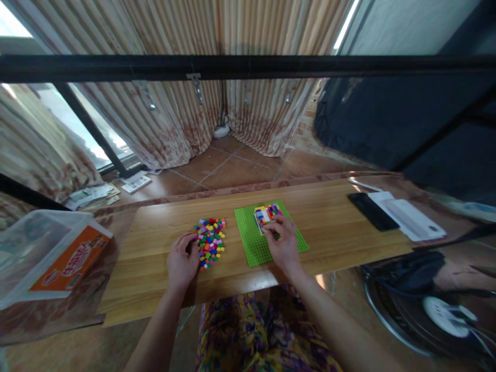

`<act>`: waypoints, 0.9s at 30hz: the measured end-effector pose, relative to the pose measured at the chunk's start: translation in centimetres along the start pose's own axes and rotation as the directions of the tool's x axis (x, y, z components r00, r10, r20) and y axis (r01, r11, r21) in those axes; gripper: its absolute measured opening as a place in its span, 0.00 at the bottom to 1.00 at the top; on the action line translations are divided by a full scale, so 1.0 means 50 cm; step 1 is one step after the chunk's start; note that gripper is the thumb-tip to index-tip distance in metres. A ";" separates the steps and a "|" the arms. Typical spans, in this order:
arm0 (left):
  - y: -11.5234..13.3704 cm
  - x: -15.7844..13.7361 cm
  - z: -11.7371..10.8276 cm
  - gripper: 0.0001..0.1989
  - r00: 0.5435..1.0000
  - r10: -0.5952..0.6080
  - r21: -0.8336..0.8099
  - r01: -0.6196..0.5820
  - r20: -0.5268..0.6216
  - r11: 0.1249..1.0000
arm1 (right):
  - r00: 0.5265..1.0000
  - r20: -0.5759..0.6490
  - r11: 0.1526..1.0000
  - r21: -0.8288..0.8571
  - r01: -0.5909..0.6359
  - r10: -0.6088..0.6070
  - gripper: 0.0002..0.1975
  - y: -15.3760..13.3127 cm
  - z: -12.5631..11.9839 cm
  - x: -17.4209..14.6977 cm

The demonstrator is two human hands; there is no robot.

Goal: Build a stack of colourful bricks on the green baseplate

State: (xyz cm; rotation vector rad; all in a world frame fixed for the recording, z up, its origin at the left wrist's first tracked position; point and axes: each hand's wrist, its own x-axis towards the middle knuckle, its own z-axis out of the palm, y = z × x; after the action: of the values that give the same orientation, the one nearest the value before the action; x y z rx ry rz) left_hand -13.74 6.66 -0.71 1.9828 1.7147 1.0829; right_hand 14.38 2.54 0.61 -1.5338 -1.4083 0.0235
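- Left hand [183, 260]: placed at the left edge of a pile of loose bricks [211, 240]; fingers partly curled, thumb and index brought near each other at the outermost bricks. Whether a brick is pinched cannot be told.
- Right hand [284, 241]: held over the green baseplate [251, 250], fingers bent, thumb and index tips drawn close together at the near side of the brick structure [265, 212]. Whether a small brick is gripped cannot be told at this size.
- Brick structure: located on the far half of the baseplate; multicoloured edges and a paler middle noted; right part partly covered by fingers.
- Loose bricks: spread on the wooden table [321, 217], left of the baseplate and apart from it.
- Black phone [372, 212]: seen at the table's right end, beside a white box [413, 216].
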 end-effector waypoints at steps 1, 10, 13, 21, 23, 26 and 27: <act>0.000 0.000 0.000 0.12 1.000 0.002 0.000 -0.002 -0.005 1.000 | 1.000 0.005 1.000 -0.003 0.003 -0.003 0.06 0.001 0.000 -0.001; -0.004 0.002 0.002 0.12 1.000 0.014 -0.023 -0.014 -0.009 1.000 | 0.979 0.197 0.995 -0.080 0.066 -0.049 0.19 0.007 -0.051 0.047; -0.006 0.003 0.003 0.12 1.000 -0.005 -0.034 0.005 0.001 0.999 | 0.881 0.463 0.968 -0.156 0.195 -0.103 0.33 0.008 -0.073 0.098; -0.010 0.004 0.006 0.12 1.000 0.003 -0.057 -0.005 -0.023 0.998 | 0.644 0.763 0.912 -0.226 0.342 -0.052 0.39 0.022 -0.054 0.162; -0.011 0.003 0.006 0.12 1.000 0.018 -0.067 -0.019 -0.026 0.998 | 0.678 0.735 0.906 -0.269 0.327 -0.027 0.39 0.032 -0.062 0.155; -0.010 0.002 0.005 0.11 0.999 0.023 -0.067 -0.024 -0.022 0.997 | 0.757 0.652 0.896 -0.354 0.270 0.030 0.39 0.051 -0.087 0.136; -0.010 0.002 0.005 0.11 1.000 0.020 -0.065 -0.022 -0.020 0.998 | 0.789 0.611 0.887 -0.395 0.241 0.057 0.39 0.058 -0.096 0.130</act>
State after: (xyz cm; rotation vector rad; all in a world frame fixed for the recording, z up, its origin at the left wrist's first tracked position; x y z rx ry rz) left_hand -13.92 6.93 -1.18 1.9605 1.6499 1.1544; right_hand 21.46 4.95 4.78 -1.9425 -2.1261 0.1498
